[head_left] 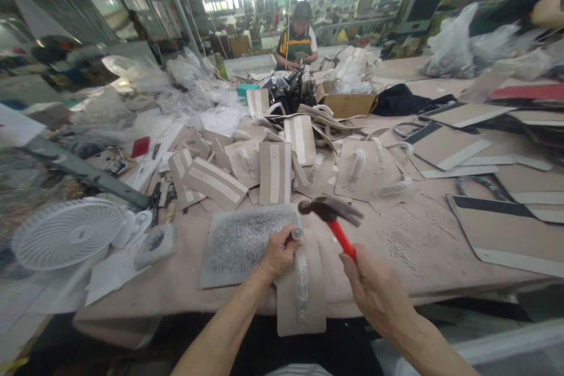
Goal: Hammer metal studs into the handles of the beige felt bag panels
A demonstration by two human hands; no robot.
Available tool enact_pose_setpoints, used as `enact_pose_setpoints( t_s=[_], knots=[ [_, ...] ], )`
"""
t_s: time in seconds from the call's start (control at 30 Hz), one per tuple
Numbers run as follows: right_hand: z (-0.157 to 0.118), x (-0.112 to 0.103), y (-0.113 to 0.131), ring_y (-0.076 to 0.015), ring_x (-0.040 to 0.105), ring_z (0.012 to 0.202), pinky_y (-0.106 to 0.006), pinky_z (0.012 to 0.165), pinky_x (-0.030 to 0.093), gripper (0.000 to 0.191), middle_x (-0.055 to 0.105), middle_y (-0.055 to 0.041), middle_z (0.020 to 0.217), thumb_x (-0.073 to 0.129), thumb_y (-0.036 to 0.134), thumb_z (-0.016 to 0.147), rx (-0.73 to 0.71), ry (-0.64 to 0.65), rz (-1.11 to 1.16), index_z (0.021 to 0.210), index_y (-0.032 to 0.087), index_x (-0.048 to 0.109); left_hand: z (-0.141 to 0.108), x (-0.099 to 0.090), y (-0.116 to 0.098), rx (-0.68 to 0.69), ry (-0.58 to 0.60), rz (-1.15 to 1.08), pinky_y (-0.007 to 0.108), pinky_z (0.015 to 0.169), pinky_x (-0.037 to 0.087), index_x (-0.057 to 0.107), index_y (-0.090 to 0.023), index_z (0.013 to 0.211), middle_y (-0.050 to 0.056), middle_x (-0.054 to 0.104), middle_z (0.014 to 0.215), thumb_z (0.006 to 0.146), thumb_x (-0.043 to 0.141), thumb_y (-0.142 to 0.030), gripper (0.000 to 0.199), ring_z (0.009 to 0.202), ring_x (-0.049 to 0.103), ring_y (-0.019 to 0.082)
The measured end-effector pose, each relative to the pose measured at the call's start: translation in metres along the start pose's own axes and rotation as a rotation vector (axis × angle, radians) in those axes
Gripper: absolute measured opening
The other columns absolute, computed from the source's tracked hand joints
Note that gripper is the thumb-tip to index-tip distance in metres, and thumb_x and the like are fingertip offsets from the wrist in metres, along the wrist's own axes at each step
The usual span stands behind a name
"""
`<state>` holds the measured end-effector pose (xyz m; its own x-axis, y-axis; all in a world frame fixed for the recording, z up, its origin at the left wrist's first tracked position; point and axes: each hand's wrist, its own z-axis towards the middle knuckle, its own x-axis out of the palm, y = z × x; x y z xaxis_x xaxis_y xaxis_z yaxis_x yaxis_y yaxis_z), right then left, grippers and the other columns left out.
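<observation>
My left hand (pixel 281 254) is closed round a short metal punch (pixel 297 234), held upright at the upper end of a beige panel (pixel 314 299). A plastic-wrapped handle (pixel 302 279) runs along that panel, whose near end hangs over the table edge. Beneath the panel's far left corner lies a grey, pitted slab (pixel 238 247). My right hand (pixel 372 276) grips the red handle of a claw hammer (pixel 337 214). The hammer head is raised to the right of the punch, apart from it. The punch's lower tip is hidden by my fingers.
Behind the slab lies a heap of beige panels (pixel 275 173) with wrapped handles. A white fan (pixel 70 235) and a plastic tub (pixel 155 245) stand left. Small metal bits (pixel 403 252) are scattered right, near larger panels (pixel 506 229). A person (pixel 297 41) sits across the table.
</observation>
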<state>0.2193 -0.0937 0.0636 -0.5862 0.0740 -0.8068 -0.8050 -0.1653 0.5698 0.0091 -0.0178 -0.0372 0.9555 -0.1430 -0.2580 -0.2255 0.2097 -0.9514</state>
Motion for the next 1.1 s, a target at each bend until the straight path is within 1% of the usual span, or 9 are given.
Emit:
enact_pose_setpoints(
  t_s=[0.13, 0.27, 0.37, 0.43, 0.57, 0.8, 0.93, 1.03, 1.1],
  knots=[
    [0.009, -0.021, 0.004, -0.0118, 0.037, 0.035, -0.028, 0.044, 0.016, 0.029, 0.050, 0.0026, 0.047, 0.032, 0.039, 0.099, -0.155, 0.080, -0.219, 0.077, 0.024, 0.044, 0.000, 0.000, 0.002, 0.011, -0.003, -0.015, 0.025, 0.066, 0.042, 0.071, -0.020, 0.095, 0.000, 0.064, 0.074, 0.079, 0.061, -0.017, 0.019, 0.068, 0.056, 0.016],
    [0.024, -0.061, 0.035, -0.0123, 0.040, 0.038, -0.027, 0.044, 0.024, 0.029, 0.047, 0.0041, 0.048, 0.033, 0.044, 0.100, -0.173, -0.272, -0.168, 0.080, 0.025, 0.043, -0.001, 0.000, 0.006, 0.034, 0.021, 0.022, 0.026, 0.071, 0.044, 0.071, -0.021, 0.095, 0.001, 0.068, 0.081, 0.079, 0.062, -0.015, 0.019, 0.075, 0.061, 0.018],
    [0.022, -0.057, 0.045, -0.0140, 0.045, 0.043, -0.028, 0.048, 0.031, 0.029, 0.049, 0.0021, 0.052, 0.032, 0.043, 0.101, -0.149, -0.482, -0.158, 0.082, 0.025, 0.045, -0.001, -0.001, 0.007, 0.039, 0.024, 0.042, 0.026, 0.072, 0.044, 0.071, -0.021, 0.095, 0.001, 0.069, 0.082, 0.079, 0.061, -0.015, 0.020, 0.076, 0.061, 0.018],
    [0.013, -0.036, 0.035, -0.0136, 0.043, 0.040, -0.028, 0.046, 0.026, 0.033, 0.048, 0.0021, 0.049, 0.028, 0.040, 0.102, -0.215, -0.363, -0.203, 0.077, 0.025, 0.043, -0.001, -0.001, 0.007, 0.042, 0.027, 0.050, 0.026, 0.069, 0.043, 0.071, -0.021, 0.095, 0.000, 0.067, 0.077, 0.079, 0.061, -0.015, 0.019, 0.072, 0.059, 0.017],
    [-0.002, 0.003, -0.002, -0.0128, 0.042, 0.037, -0.029, 0.046, 0.014, 0.030, 0.052, 0.0024, 0.049, 0.028, 0.033, 0.101, -0.189, 0.110, -0.315, 0.081, 0.023, 0.048, 0.000, -0.001, 0.005, 0.036, 0.041, 0.049, 0.025, 0.065, 0.040, 0.071, -0.021, 0.095, -0.002, 0.061, 0.069, 0.077, 0.061, -0.015, 0.021, 0.065, 0.054, 0.015],
    [0.013, 0.010, -0.052, -0.0163, 0.056, 0.055, -0.026, 0.054, 0.027, 0.024, 0.057, 0.0000, 0.060, 0.034, 0.034, 0.099, 0.172, 0.320, -0.281, 0.087, 0.021, 0.049, 0.000, 0.001, 0.004, 0.028, 0.034, 0.006, 0.025, 0.067, 0.042, 0.070, -0.020, 0.091, -0.001, 0.062, 0.074, 0.078, 0.060, -0.014, 0.017, 0.070, 0.055, 0.016],
    [0.018, 0.026, -0.062, -0.0227, 0.063, 0.072, -0.031, 0.061, 0.037, 0.022, 0.065, -0.0115, 0.087, 0.038, 0.028, 0.097, 0.219, 0.213, -0.446, 0.099, 0.016, 0.055, 0.002, 0.001, 0.007, 0.027, 0.019, -0.002, 0.024, 0.068, 0.044, 0.070, -0.020, 0.089, 0.000, 0.063, 0.075, 0.076, 0.063, -0.014, 0.016, 0.071, 0.056, 0.016],
    [0.008, 0.045, -0.035, -0.0273, 0.063, 0.097, -0.036, 0.078, 0.047, 0.031, 0.062, -0.0177, 0.115, 0.044, 0.033, 0.096, 0.002, 0.004, -0.371, 0.119, 0.014, 0.053, 0.000, 0.001, 0.006, 0.004, 0.013, -0.018, 0.025, 0.072, 0.046, 0.070, -0.020, 0.092, 0.000, 0.066, 0.079, 0.075, 0.065, -0.014, 0.019, 0.075, 0.059, 0.016],
    [-0.002, 0.061, -0.007, -0.0266, 0.064, 0.100, -0.037, 0.082, 0.049, 0.039, 0.063, -0.0161, 0.113, 0.046, 0.038, 0.096, -0.088, 0.030, -0.240, 0.125, 0.014, 0.050, 0.000, 0.003, 0.004, -0.024, -0.002, -0.040, 0.026, 0.073, 0.047, 0.070, -0.020, 0.092, 0.001, 0.068, 0.081, 0.073, 0.067, -0.014, 0.020, 0.077, 0.061, 0.017]
  ],
)
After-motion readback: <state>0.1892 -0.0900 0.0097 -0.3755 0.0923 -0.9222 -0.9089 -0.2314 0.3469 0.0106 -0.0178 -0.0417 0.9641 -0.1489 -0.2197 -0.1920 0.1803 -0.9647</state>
